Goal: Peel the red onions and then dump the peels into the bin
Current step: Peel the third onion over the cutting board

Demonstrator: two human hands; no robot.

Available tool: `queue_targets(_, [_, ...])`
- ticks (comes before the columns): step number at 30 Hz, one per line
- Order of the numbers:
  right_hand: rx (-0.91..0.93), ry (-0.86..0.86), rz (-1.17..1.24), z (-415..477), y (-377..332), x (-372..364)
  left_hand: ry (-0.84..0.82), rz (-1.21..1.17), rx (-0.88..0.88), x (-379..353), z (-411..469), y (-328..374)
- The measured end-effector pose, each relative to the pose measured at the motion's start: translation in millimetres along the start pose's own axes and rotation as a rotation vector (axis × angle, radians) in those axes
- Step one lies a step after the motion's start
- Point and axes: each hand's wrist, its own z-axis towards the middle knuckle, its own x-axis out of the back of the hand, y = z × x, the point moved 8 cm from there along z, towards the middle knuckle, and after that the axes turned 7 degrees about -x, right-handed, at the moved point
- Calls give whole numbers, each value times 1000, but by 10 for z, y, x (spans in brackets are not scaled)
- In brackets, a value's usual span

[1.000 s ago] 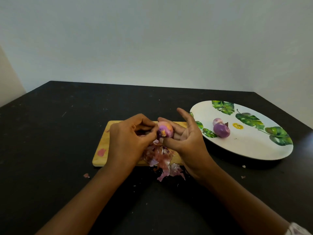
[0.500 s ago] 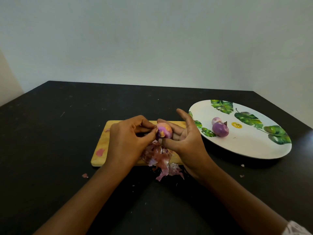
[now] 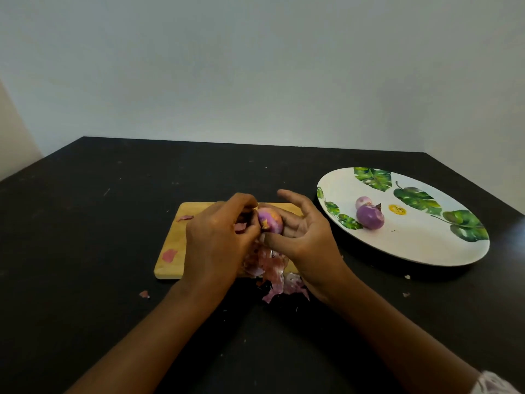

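Observation:
A small red onion [image 3: 271, 220], purple with an orange patch, sits between both hands above the wooden cutting board [image 3: 177, 237]. My right hand [image 3: 301, 237] cups it from the right with thumb and fingers. My left hand [image 3: 218, 240] presses against its left side, fingertips pinching at the skin. A heap of pink onion peels [image 3: 272, 268] lies under the hands, spilling over the board's near edge onto the table. Two peeled onions, a larger one [image 3: 370, 217] and a smaller one [image 3: 363, 201], rest on the leaf-patterned plate [image 3: 426, 245].
The black table [image 3: 85, 223] carries loose peel scraps [image 3: 144, 294] to the left of the arms and small crumbs [image 3: 406, 294] near the plate. Peel bits [image 3: 169, 255] lie on the board's left part. No bin is in view.
The left hand's fingers have shifted higher over the onion's left side, and the onion has turned slightly in the right hand. The plate and the peel heap stay put.

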Motion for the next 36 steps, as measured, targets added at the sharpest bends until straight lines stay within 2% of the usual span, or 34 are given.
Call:
queue_targets(2, [-11,-23,31,12,1,-9,29,-46,40,22,8,-20])
queue_targets(6, [-29,-91,120,36,14,-59,118,-275,255,66,10,-151])
queue_targets(10, [-113,-167,364,54,40,-124,156,-504,475,39,-21,-311])
queue_targets(12, [-140,-192,444,66,35,-122,151,-552,530,19,-37,-374])
queue_targets(16, [-154,-184,458,79,27,-62,113,-523,450,22,2,-310])
queue_targets(21, [-45,-111,189,60,-24,-13,3,-468,299,-41,41,-172])
queue_targets(27, [-11,-77,120,40,-43,-18,56,-334,264,-33,9,-188])
queue_targets(36, [-103,-125,412,47,-69,-33,69,-172,287,16,-5,-319])
